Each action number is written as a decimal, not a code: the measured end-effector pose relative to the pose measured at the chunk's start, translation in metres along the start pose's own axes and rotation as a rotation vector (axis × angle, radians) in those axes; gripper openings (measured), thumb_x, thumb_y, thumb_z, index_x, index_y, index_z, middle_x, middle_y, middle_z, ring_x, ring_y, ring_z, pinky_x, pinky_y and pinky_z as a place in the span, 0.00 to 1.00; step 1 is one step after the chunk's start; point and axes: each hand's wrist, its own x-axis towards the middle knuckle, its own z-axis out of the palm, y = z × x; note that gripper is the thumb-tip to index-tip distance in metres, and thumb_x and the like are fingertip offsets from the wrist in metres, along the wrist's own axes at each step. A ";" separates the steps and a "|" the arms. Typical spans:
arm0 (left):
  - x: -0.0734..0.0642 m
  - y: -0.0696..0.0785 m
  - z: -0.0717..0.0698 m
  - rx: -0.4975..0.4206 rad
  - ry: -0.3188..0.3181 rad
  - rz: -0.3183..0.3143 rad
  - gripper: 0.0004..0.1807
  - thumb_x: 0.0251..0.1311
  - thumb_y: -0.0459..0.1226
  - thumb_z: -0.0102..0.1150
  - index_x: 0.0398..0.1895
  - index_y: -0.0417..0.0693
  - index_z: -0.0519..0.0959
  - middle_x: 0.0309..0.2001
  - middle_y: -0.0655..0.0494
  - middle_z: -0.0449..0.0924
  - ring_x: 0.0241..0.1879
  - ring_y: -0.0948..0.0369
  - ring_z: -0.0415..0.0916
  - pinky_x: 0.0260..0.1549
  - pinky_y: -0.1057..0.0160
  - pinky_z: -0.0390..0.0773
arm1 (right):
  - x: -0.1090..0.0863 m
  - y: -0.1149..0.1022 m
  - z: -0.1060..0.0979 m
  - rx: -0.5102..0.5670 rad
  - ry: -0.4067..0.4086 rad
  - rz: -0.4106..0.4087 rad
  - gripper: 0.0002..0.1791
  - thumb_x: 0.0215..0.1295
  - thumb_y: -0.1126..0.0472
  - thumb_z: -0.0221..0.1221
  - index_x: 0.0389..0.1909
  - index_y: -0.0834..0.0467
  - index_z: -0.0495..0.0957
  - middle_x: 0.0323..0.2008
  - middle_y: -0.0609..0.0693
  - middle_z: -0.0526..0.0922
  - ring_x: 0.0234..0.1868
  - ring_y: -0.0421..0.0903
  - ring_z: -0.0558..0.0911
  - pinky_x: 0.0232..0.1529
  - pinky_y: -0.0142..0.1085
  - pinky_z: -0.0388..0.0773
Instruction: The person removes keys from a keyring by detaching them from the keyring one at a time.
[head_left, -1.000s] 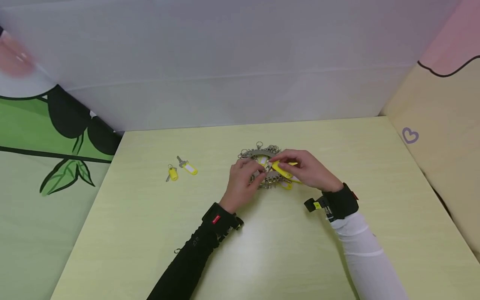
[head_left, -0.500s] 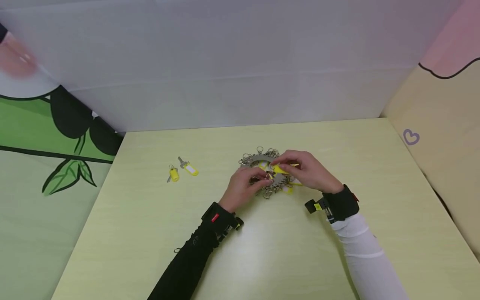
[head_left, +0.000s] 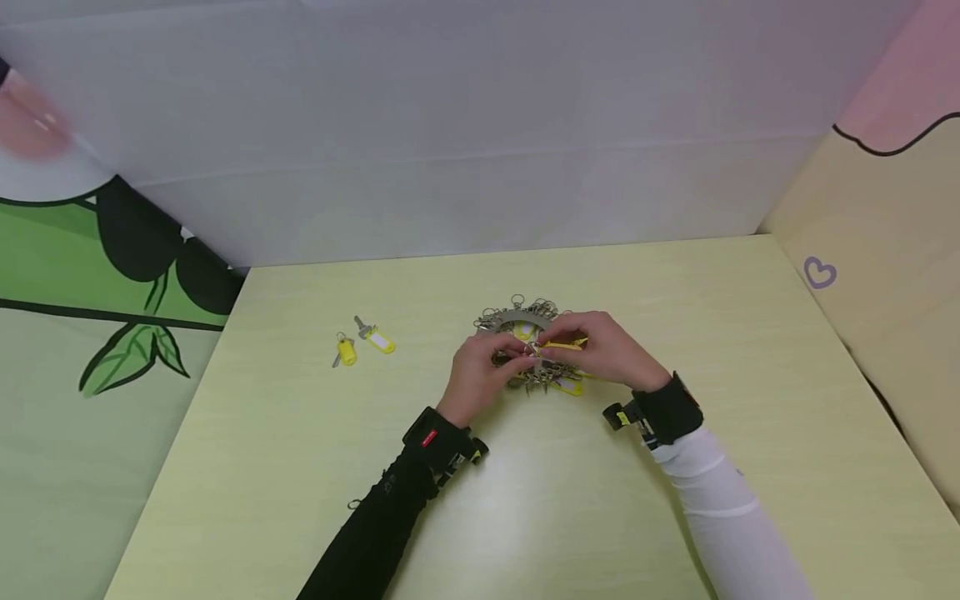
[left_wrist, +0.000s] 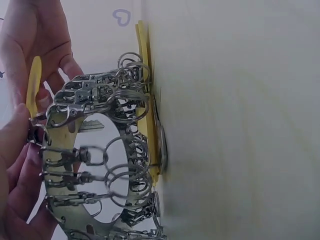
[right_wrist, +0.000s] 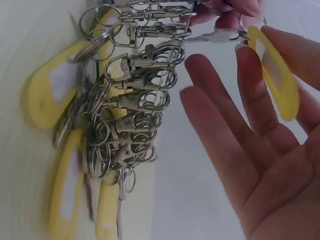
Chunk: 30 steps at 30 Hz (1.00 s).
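Both hands meet at a round metal key holder, a flat ring plate hung with many swivel clips and split rings. My left hand grips the near left rim of the plate, thumb by a clip and fingers partly hidden behind the plate. My right hand pinches a yellow key tag between thumb and fingers; a silver key shows beside the tag's ring end, right at the left fingertips. More yellow tags with keys hang under the plate, against the tabletop.
Two more keys with yellow tags, one tag and another tag, lie on the left of the pale wooden table. A grey-white panel stands along the back edge, with printed panels at both sides.
The right hand has brought the yellow tag slightly down and left, and its fingers now meet the left hand's. The key holder has tilted and shifted a little under the left hand.
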 end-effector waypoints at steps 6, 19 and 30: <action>0.000 -0.001 0.000 -0.001 -0.009 0.001 0.06 0.61 0.42 0.74 0.36 0.51 0.89 0.35 0.61 0.89 0.36 0.64 0.81 0.38 0.63 0.77 | 0.001 -0.003 0.006 -0.127 0.120 -0.083 0.04 0.66 0.65 0.70 0.39 0.53 0.89 0.36 0.45 0.86 0.37 0.41 0.83 0.40 0.39 0.84; -0.002 0.007 0.006 0.323 0.130 0.224 0.04 0.68 0.40 0.68 0.35 0.53 0.86 0.31 0.61 0.89 0.30 0.64 0.84 0.52 0.51 0.75 | 0.003 -0.001 0.021 -0.339 0.319 -0.299 0.08 0.57 0.74 0.70 0.34 0.58 0.88 0.32 0.49 0.91 0.31 0.43 0.89 0.34 0.38 0.86; -0.002 0.010 0.005 0.265 0.087 0.195 0.04 0.67 0.37 0.69 0.33 0.50 0.85 0.30 0.59 0.88 0.27 0.64 0.80 0.46 0.56 0.78 | 0.005 -0.001 0.024 -0.377 0.372 -0.352 0.07 0.57 0.74 0.69 0.30 0.59 0.86 0.27 0.50 0.90 0.29 0.45 0.90 0.29 0.39 0.86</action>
